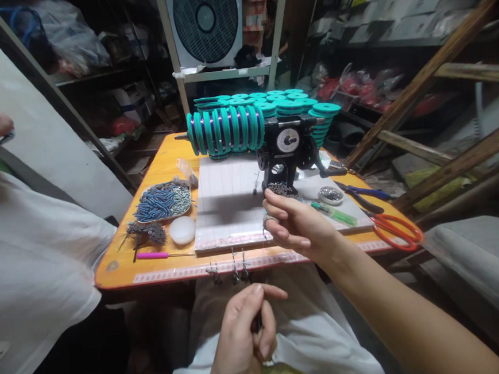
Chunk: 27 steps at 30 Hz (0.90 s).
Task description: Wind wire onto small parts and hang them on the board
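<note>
My left hand (243, 331) is low over my lap, fingers curled around a small dark thing mostly hidden in the palm; its index finger points right. My right hand (298, 223) is above the white board (229, 211), fingers bent, with a small greyish thing at the fingertips that I cannot make out. Just beyond those fingertips lies a heap of tiny dark metal pieces (281, 189). Behind it stands a black winding device (287, 141) with a crank and dial, carrying a row of teal foam spools (225, 130) on its rod. Small metal clips (234, 269) hang from the table's front edge.
On the orange table (113, 270) are a tray of blue slim pieces (158, 203), a white cup (182, 231), a pink-handled tool (152, 255), a round metal-bead dish (330, 195), a green cutter (335, 213), pliers (363, 198) and orange-handled scissors (397, 230). Another person's sleeve (33, 238) is left.
</note>
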Tool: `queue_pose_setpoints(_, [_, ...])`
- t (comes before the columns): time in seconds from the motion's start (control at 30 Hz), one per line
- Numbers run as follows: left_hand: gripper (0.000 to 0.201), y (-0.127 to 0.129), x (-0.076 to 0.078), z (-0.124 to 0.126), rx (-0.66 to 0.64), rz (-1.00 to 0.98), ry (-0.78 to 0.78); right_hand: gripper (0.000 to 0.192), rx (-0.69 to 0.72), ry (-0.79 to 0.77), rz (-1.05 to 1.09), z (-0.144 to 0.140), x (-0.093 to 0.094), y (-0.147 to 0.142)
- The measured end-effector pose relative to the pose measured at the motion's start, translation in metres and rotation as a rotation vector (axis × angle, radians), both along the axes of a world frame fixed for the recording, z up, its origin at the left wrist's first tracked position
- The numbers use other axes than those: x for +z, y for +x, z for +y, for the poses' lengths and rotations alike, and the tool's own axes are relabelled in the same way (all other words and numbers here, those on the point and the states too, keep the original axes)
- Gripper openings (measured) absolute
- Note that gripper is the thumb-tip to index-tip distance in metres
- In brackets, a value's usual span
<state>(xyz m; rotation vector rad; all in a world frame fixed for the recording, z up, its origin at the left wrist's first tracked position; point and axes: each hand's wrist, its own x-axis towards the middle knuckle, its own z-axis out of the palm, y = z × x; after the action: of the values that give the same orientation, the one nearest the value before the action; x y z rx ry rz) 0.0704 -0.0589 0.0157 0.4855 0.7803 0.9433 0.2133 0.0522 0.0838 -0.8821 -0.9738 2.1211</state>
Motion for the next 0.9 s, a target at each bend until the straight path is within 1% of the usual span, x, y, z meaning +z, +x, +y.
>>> queue_pose_setpoints(0.07, [0.032, 0.0, -0.002, -0.001, -0.006, -0.014, -0.004, 0.049, -0.006, -0.013, 0.011, 0.0, -0.001, 0.0])
queue_pose_setpoints(0.27, [0.033, -0.002, -0.008, -0.005, -0.047, -0.153, -0.052, 0.05, 0.003, -0.044, 0.019, 0.001, -0.001, -0.002])
queue_pose_setpoints(0.43, [0.032, 0.001, -0.019, -0.004, -0.134, -0.345, -0.017, 0.051, 0.017, -0.024, 0.027, 0.0, -0.003, -0.004])
queue_pose_setpoints(0.53, [0.035, 0.003, -0.025, -0.004, -0.142, -0.374, -0.007, 0.052, 0.02, -0.014, 0.028, -0.001, -0.003, -0.005])
queue_pose_setpoints(0.63, [0.032, 0.003, -0.022, -0.004, -0.108, -0.31, -0.026, 0.054, 0.007, 0.002, 0.015, -0.002, -0.001, -0.004])
queue_pose_setpoints(0.7, [0.038, 0.001, -0.017, -0.004, -0.111, -0.269, -0.044, 0.055, 0.003, 0.006, 0.004, -0.002, -0.001, -0.002])
queue_pose_setpoints(0.77, [0.04, -0.001, -0.014, -0.003, -0.134, -0.284, -0.064, 0.055, 0.0, 0.006, -0.002, -0.002, -0.001, 0.0])
queue_pose_setpoints(0.83, [0.031, -0.002, -0.013, -0.002, -0.148, -0.326, -0.083, 0.056, -0.007, 0.005, -0.007, -0.002, -0.001, 0.002])
queue_pose_setpoints(0.9, [0.031, -0.003, -0.013, -0.002, -0.165, -0.33, -0.093, 0.056, -0.009, 0.003, -0.008, -0.001, -0.002, 0.003])
